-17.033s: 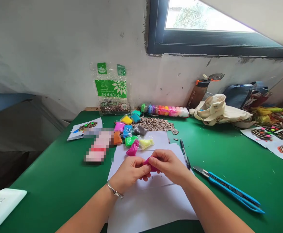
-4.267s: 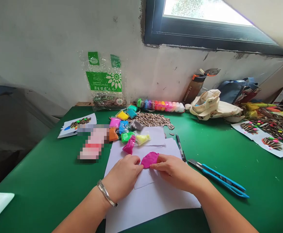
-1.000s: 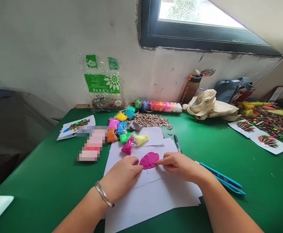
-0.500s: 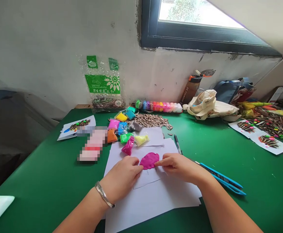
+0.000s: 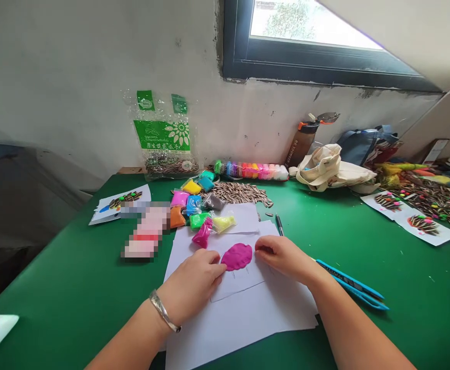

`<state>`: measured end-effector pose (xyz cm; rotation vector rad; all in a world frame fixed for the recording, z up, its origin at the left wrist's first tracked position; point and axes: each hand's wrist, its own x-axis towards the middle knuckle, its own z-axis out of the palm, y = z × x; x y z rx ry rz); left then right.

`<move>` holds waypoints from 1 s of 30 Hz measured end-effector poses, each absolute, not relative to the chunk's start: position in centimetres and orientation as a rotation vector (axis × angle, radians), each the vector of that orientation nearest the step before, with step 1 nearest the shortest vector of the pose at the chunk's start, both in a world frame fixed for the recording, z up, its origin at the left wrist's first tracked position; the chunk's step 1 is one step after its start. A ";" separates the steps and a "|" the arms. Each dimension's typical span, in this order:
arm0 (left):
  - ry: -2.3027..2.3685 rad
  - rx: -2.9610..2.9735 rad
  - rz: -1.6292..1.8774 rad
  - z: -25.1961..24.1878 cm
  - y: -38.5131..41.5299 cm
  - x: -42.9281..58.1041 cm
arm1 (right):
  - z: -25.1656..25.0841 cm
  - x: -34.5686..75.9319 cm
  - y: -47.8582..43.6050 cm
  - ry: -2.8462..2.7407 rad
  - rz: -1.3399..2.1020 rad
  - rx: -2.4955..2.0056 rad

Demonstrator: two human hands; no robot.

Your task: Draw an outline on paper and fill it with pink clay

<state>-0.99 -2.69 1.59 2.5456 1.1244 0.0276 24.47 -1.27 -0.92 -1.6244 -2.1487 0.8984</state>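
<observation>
Head view: the flattened pink clay (image 5: 237, 257) is laid on the white paper (image 5: 240, 318), its left edge touched by the loosely spread left hand (image 5: 194, 285). The right hand (image 5: 282, 256), fingertips pinched together, is now drawn just clear of the right edge, touched a moment earlier.

ref = paper stack (image 5: 240, 318). its far edge was blocked by clay packets (image 5: 194, 205), with the seed pile (image 5: 240, 192) right behind them. on its left a blurred pink item (image 5: 145, 234) sat just beside it; past that was bare green table (image 5: 74, 267). on its right the pen (image 5: 279, 224) lay at the far corner and the blue cutter (image 5: 350, 285) just beside the edge, with open table beyond. left hand (image 5: 194, 285) and right hand (image 5: 282, 254) took up the stack's middle. its near part was clear.
</observation>
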 end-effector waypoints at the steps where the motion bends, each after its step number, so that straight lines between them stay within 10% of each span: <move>1: 1.123 2.533 0.029 1.6 -2.7 -1.0 | -1.0 24.3 -1.2 -2.149 0.882 -1.647; 30: 1.102 2.520 0.027 1.8 -2.6 -0.9 | -1.6 22.9 -0.9 -2.071 0.711 -1.863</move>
